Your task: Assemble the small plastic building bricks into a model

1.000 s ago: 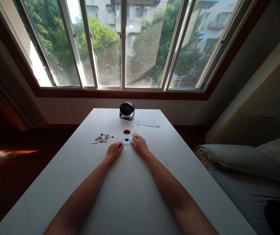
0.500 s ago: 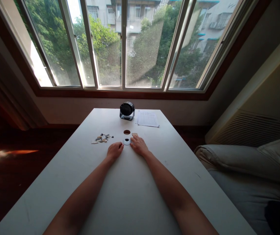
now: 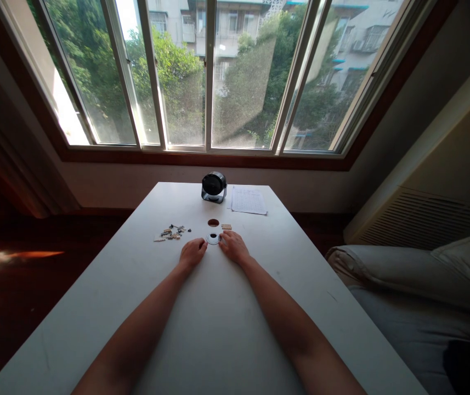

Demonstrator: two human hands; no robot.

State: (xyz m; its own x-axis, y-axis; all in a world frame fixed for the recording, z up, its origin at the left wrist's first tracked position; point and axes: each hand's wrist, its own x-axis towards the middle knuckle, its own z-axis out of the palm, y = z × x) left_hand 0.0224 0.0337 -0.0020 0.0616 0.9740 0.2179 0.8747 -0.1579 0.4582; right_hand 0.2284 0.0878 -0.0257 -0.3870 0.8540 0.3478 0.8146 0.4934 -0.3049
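Observation:
A small white ring-shaped cap [image 3: 213, 238] with a dark centre lies flat on the white table [image 3: 218, 329]. My left hand [image 3: 192, 253] rests palm-down just left of it, fingers curled, fingertips near its rim. My right hand [image 3: 233, 246] rests just right of it, fingers touching or almost touching the rim. A round hole [image 3: 213, 223] in the tabletop sits just beyond the cap. A small tan studded plate [image 3: 226, 226] lies right of the hole. A scatter of several tiny tan and dark pieces [image 3: 171, 232] lies to the left.
A small black round device [image 3: 213, 186] stands at the table's far edge, with a printed sheet of paper [image 3: 248, 200] beside it. A wide window fills the wall beyond. A pale cushioned seat [image 3: 403, 274] lies to the right of the table.
My right hand has slid slightly left, off the tan plate and closer to the white cap. The left hand has barely moved.

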